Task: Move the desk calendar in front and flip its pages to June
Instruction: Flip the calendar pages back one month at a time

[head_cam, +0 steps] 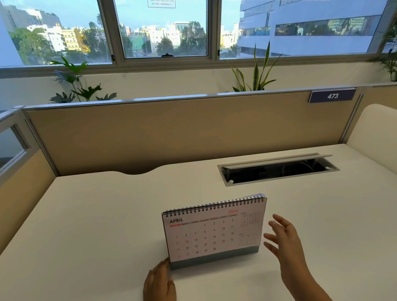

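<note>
Calendar: white spiral-bound desk calendar (215, 232) upright on the cream surface (91, 233), showing April.
My left hand (159, 292): fingers together, touching its base corner.
My right hand (285, 241): fingers spread, just beside it.

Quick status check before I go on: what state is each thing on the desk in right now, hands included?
Desk calendar: upright on the desk, showing APRIL 2026.
Left hand: flat on the desk, fingertips at the calendar's lower left corner.
Right hand: open, fingers spread, beside the calendar's right edge, not gripping.
Cable tray: lid raised, open.
</note>
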### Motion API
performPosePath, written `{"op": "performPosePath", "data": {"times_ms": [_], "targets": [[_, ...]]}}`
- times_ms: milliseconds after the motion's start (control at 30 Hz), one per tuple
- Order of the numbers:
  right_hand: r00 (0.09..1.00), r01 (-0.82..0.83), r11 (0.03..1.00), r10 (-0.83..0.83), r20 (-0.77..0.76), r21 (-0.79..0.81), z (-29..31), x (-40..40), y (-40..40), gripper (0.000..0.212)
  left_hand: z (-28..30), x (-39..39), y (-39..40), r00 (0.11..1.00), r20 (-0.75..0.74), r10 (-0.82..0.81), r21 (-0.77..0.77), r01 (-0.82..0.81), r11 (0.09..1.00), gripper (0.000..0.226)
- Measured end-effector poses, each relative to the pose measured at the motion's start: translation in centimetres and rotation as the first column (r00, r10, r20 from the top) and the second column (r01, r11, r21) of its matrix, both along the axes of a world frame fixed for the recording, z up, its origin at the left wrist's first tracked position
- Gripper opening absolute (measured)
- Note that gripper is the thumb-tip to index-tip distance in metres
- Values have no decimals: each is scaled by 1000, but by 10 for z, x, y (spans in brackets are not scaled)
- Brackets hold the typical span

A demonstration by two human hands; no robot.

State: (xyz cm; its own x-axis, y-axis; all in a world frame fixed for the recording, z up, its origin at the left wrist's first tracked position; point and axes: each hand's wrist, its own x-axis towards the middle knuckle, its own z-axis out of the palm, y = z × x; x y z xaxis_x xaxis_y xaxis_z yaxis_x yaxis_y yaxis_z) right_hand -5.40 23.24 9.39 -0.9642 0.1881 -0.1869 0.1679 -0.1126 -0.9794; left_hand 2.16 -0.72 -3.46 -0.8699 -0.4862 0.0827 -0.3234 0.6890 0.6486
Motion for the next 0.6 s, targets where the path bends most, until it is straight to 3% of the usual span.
{"op": "performPosePath", "data": {"times_ms": [200, 333, 600], "targets": [[990, -140, 958, 136, 32, 250, -18, 19, -9, 49, -3, 0, -1, 1000, 1, -3, 7, 3, 1000, 48], [977, -214, 939, 208, 52, 270, -22, 25, -14, 44, -2, 0, -1, 1000, -7, -5, 8, 6, 1000, 48], [988, -154, 956, 155, 14, 251, -19, 30, -5, 43, -2, 0, -2, 999, -30, -13, 11, 13, 1000, 50]]}}
